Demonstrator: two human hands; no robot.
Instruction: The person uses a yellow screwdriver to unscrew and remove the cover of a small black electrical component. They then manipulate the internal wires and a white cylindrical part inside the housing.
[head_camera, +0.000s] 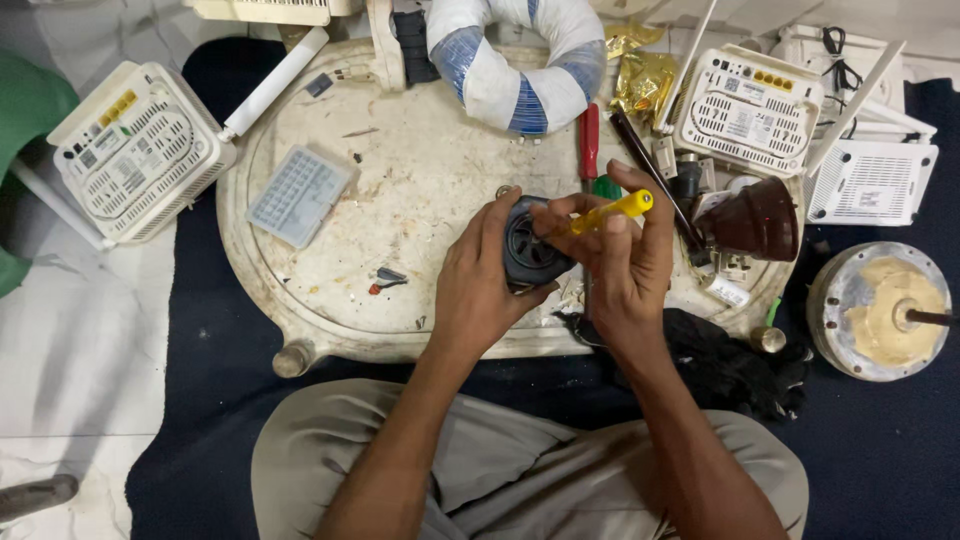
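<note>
Left hand (478, 275) clamped around a small dark round fan housing (530, 250), held just above the tabletop (420, 180); right hand (625, 250) closed on a yellow-handled screwdriver (612, 212), tip angled down into the housing between the two hands. Likely trouble: tip slipping off a small screw and jabbing the left palm, since that palm sits directly behind the part; cause, a part braced only by fingers rather than pressed flat. Also possible: a freed screw dropping and rolling off under the wrists, lost on the dark cloth (880, 450) below. Cluttered reach too: just beyond the right hand, a red-handled screwdriver (589, 140) and a dark brown cup-shaped piece (757, 220), easily knocked by an elbow swing. Beyond the left hand, a clear compartment box (300, 195); farther out on that side, a white router (140, 150) with antenna. Past both hands, a white and blue taped ring (520, 60); off to the right, more white routers (750, 100) and a round metal motor part (880, 310). Tabletop: round, low, pale, badly stained and scratched, littered with small scraps. Room: floor-level workspace, pale tiles to the left, dark cloth underneath, crossed legs in light trousers (500, 470) nearest the camera.
</note>
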